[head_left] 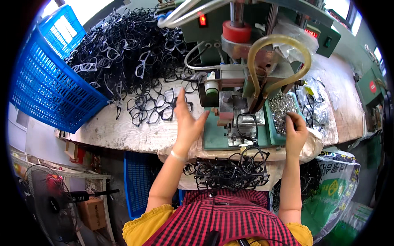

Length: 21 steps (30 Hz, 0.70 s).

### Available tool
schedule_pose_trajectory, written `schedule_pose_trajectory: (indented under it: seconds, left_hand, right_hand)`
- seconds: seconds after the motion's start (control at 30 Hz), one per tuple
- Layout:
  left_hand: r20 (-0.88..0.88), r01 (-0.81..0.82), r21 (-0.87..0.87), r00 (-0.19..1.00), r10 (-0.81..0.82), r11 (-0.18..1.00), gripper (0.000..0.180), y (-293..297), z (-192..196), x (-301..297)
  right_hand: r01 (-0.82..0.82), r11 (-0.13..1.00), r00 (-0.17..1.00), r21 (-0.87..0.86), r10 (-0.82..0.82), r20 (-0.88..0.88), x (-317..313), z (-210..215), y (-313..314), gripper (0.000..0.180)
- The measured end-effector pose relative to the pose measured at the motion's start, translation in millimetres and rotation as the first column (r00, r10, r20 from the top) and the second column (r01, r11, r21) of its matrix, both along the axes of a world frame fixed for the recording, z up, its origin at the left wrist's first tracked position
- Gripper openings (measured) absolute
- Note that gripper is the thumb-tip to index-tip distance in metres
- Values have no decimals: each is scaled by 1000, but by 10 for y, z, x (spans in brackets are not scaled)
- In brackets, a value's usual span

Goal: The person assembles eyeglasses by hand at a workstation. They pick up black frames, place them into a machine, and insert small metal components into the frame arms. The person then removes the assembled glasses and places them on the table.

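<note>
My left hand (188,125) is open, thumb and fingers apart, left of the green press (209,137). Its fingertips are near loose black eyeglass frames (154,108) on the table. My right hand (296,133) is closed in a pinch at the right side of a teal tray (269,129) filled with small metal parts (281,108). Whatever lies between those fingertips is too small to make out. At the press's metal fixture (245,119), a black eyeglass frame (237,126) stands partly in view. A bunch of black frames (230,174) lies in front of me at the table's near edge.
A large heap of frames (127,53) covers the back left, beside a tilted blue basket (57,78). A yellowish hose (305,53) loops before the press. Plastic bags (320,110) lie right of the tray. A fan (53,205) stands low left; a green-and-clear sack (334,188) low right.
</note>
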<state>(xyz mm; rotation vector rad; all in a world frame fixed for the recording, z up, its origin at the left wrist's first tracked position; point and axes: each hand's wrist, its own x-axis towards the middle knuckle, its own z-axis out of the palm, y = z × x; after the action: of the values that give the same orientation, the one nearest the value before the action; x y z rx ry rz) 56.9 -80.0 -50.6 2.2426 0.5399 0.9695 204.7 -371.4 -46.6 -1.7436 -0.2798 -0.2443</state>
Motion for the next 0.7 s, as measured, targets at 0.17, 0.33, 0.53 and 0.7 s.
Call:
schedule_pose_trajectory:
  seconds: [0.17,0.33,0.53,0.7]
  left_hand:
    - [-128,61,-8,990,-61,998,107,643,-215,633]
    - [367,-129,-42,920,135,991,64,887,358,344]
    - [-210,26,359,976,54,933,48,1113,-357,-421]
    - [-362,-55,351,913,190,935,27,1054,-580,-376]
  right_hand:
    - [-85,994,996,65,83,34,76,63,304,16]
    - [118,987,988,-111,-106,108,-70,-178,-172,16]
    - [145,988,983,-48,-139,119,-251,-131,-555,15]
    - [-235,972,967,-2,234,105,-326,550,158,14]
